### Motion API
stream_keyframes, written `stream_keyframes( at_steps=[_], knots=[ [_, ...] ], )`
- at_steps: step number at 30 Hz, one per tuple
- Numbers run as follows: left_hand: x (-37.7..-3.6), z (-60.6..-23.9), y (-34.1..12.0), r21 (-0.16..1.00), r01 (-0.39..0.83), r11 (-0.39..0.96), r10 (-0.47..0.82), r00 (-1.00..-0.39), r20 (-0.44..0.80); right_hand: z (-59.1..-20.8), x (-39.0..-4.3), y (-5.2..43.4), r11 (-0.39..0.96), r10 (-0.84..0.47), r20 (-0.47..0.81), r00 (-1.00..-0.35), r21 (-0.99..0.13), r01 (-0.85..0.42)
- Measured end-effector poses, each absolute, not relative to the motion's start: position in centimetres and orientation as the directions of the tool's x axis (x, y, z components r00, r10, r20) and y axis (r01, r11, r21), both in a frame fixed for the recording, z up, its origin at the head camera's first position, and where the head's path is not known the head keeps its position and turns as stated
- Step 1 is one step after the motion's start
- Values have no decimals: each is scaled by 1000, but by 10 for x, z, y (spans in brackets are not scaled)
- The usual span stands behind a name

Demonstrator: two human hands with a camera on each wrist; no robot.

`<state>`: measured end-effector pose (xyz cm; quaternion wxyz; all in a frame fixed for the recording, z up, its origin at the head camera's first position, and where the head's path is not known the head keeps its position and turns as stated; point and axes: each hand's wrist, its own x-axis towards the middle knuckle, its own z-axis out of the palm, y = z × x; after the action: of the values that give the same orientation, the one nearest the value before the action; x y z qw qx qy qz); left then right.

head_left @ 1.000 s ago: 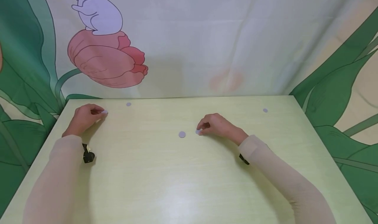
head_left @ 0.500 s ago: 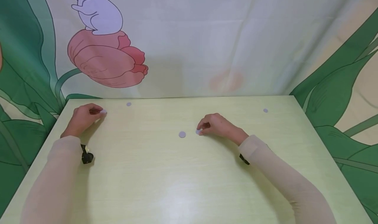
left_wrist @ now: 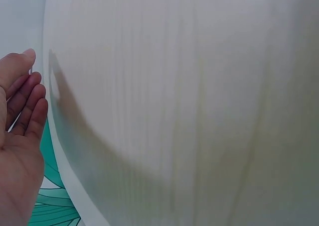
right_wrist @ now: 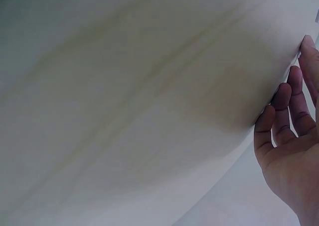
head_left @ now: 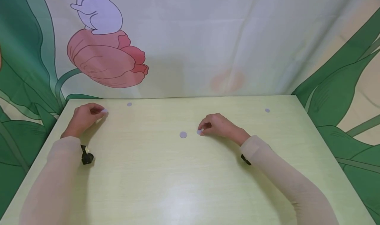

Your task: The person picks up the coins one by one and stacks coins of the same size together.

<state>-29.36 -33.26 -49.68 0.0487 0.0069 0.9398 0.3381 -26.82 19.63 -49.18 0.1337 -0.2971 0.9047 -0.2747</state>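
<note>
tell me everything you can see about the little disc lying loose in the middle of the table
The loose disc is small, round, flat and pale lilac-grey, plain on top; its material is hard to tell. It lies flat on the light green wood-grain table, near the middle. Nothing touches it. The right hand is just beside it, fingertips pinching a similar disc a short way off.

Both wrist views cut each hand at the frame edge. The left hand (head_left: 84, 117) and right hand (head_left: 218, 126) half hide small pale discs under curled fingers; whether pinched or merely touched is unclear.
</note>
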Motion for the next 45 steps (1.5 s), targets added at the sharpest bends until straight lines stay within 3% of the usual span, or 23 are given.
stream_keyframes(
  at_steps=[45],
  knots=[
    [-290,-486,-299,651,64,756,124,-991,-46,-492,-269,196,677,-610,-84,-788,-572,-463]
  ],
)
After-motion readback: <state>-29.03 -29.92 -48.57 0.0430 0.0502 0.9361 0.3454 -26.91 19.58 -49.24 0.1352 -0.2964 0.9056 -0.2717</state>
